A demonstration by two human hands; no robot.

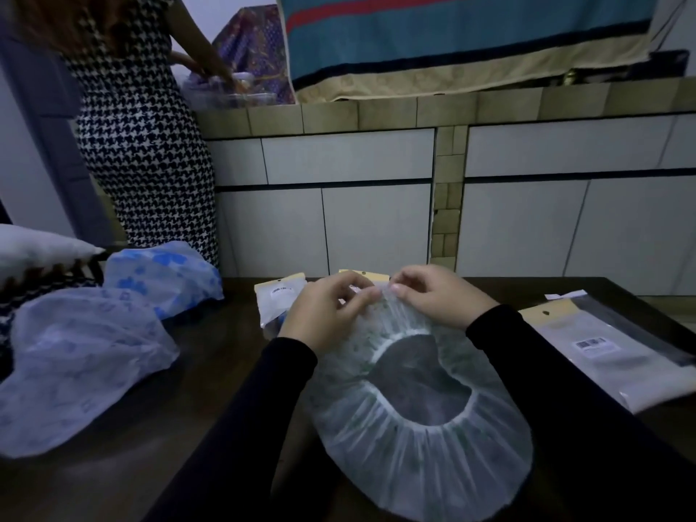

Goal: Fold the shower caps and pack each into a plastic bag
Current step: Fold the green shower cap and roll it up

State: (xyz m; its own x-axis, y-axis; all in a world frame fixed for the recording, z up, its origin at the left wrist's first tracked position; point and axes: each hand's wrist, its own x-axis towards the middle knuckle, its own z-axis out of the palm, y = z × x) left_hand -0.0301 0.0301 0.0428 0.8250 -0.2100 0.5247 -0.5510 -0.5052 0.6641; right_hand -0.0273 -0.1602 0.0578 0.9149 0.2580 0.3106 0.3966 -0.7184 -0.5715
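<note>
Both hands — the left hand [324,314] and the right hand [440,295] — are pinching the far edge of a clear shower cap [422,438] lying open-side up on the dark table [211,371].

So I'm working on a dark wooden table [211,374]: one shower cap [422,438] spread in front of me, two more caps [83,356] heaped at the left, packed bags [280,299] at the far edge, empty plastic bags [617,352] on the right
</note>
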